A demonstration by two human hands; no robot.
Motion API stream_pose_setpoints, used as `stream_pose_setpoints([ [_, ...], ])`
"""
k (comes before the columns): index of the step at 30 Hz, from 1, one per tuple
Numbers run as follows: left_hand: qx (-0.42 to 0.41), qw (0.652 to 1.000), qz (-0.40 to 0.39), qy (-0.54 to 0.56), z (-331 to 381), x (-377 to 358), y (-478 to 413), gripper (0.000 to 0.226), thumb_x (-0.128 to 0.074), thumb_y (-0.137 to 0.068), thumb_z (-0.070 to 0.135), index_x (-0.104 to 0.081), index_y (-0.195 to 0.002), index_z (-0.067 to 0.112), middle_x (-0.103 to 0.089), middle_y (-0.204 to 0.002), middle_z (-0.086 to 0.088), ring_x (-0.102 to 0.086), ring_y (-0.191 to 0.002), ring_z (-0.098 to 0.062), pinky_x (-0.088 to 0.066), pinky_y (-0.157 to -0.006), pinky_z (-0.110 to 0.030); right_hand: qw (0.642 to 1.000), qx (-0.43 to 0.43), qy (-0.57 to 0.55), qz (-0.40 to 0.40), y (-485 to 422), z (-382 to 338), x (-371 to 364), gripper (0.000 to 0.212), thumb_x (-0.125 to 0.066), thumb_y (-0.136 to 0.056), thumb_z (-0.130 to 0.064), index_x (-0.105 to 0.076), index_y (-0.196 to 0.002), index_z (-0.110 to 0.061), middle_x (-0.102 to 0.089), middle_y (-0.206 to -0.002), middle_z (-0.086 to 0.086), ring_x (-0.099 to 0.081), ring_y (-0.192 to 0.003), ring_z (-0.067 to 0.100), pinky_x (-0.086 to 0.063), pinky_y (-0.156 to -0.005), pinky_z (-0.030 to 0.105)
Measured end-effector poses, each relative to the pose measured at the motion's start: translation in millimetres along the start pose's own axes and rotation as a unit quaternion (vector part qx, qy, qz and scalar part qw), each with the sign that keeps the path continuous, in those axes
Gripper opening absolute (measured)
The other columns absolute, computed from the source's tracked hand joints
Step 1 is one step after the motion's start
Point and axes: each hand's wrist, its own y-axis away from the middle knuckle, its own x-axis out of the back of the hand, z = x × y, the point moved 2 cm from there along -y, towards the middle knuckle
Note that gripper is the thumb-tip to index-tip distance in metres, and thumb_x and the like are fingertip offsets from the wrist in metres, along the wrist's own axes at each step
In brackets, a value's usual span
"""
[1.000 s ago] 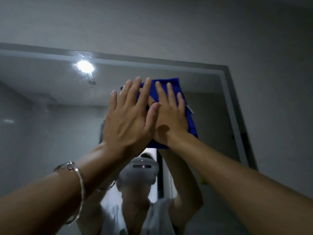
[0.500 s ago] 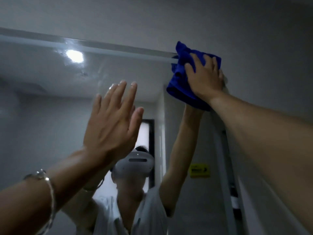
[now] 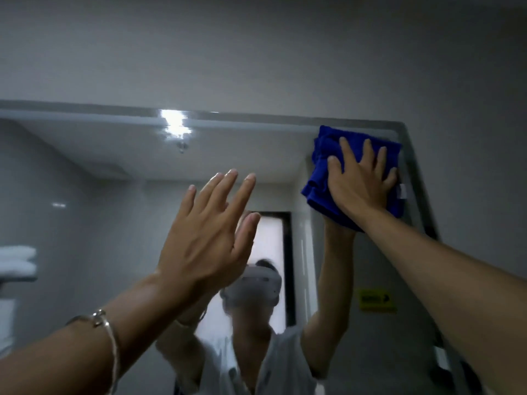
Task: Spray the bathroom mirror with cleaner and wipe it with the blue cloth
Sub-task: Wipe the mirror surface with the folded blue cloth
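Head view, observer asks: where is the blue cloth (image 3: 322, 178)?

Me: Top right corner of the mirror (image 3: 114, 172), bunched in folds, flat against the glass just under the upper frame edge. A small white tag (image 3: 402, 192) sticks out of it toward the mirror's right edge.

Observer: Which hand has it?

Me: My right hand (image 3: 359, 181). Fingers straight and spread wide, palm pressing the cloth onto the mirror.

Observer: And the other?

Me: My left hand (image 3: 205, 235) is raised before the mirror's middle, well apart from the cloth. Fingers straight and close together, thumb out, holding nothing. Its reflection shows just behind it; whether the fingertips touch the glass, I cannot tell. A silver bracelet (image 3: 105, 326) sits on that forearm.

Observer: Anything else in the mirror?

Me: Reflections only. A ceiling light (image 3: 172, 124) glares near the top edge. Folded white towels (image 3: 17, 260) at the left edge. A yellow sign (image 3: 376, 300) low on the right side, below the cloth; its wording is too blurred to read. Grey wall (image 3: 256, 52) above the mirror.
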Motion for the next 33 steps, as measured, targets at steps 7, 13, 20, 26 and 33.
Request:
stream_pose_setpoints([
  [7, 0.045, 0.999, 0.005, -0.016, -89, 27, 67, 0.064, -0.009, -0.096, 0.048, -0.029, -0.144, 0.012, -0.040, -0.144, -0.017, -0.040, -0.131, -0.031, -0.031, -0.103, -0.054, 0.977, 0.208, -0.001, -0.038, 98, -187, -60, 0.054, -0.027, -0.098, -0.049, -0.013, -0.149, -0.039, -0.001, -0.160, 0.003, 0.009, -0.145, 0.029, 0.009, -0.112, 0.053],
  [13, 0.099, 0.995, -0.003, -0.009, -194, 53, 149, 0.063, -0.020, -0.094, 0.046, -0.034, -0.141, 0.006, -0.040, -0.135, -0.021, -0.044, -0.115, -0.036, -0.035, -0.095, -0.054, 0.924, 0.361, 0.067, -0.107, 226, -306, -115, 0.062, -0.027, -0.099, -0.049, 0.005, -0.150, -0.034, 0.012, -0.159, 0.007, 0.016, -0.144, 0.034, 0.013, -0.110, 0.056],
  [20, 0.173, 0.982, -0.068, -0.028, -275, 105, 243, 0.062, -0.023, -0.091, 0.043, -0.036, -0.140, 0.006, -0.047, -0.121, -0.021, -0.043, -0.099, -0.032, -0.040, -0.083, -0.049, 0.892, 0.410, 0.099, -0.164, 361, -382, -151, 0.077, -0.038, -0.096, -0.046, 0.008, -0.150, -0.016, 0.015, -0.158, 0.009, 0.017, -0.143, 0.034, 0.011, -0.111, 0.055],
  [26, 0.134, 0.985, -0.109, -0.009, -269, 114, 258, 0.061, -0.025, -0.091, 0.044, -0.043, -0.137, 0.008, -0.047, -0.124, -0.018, -0.045, -0.107, -0.033, -0.040, -0.090, -0.047, 0.857, 0.476, 0.113, -0.163, 355, -366, -141, 0.061, -0.039, -0.094, -0.050, -0.027, -0.148, -0.026, -0.009, -0.160, 0.002, -0.001, -0.147, 0.025, -0.002, -0.115, 0.048],
  [33, 0.025, 0.977, -0.202, 0.062, -215, 81, 209, 0.070, -0.010, -0.086, 0.052, -0.009, -0.148, 0.021, -0.004, -0.157, -0.010, -0.002, -0.145, -0.023, -0.014, -0.117, -0.045, 0.883, 0.430, 0.125, -0.139, 287, -284, -110, 0.065, -0.028, -0.084, -0.047, -0.028, -0.147, -0.032, -0.024, -0.156, 0.004, -0.016, -0.145, 0.025, -0.014, -0.115, 0.049],
])
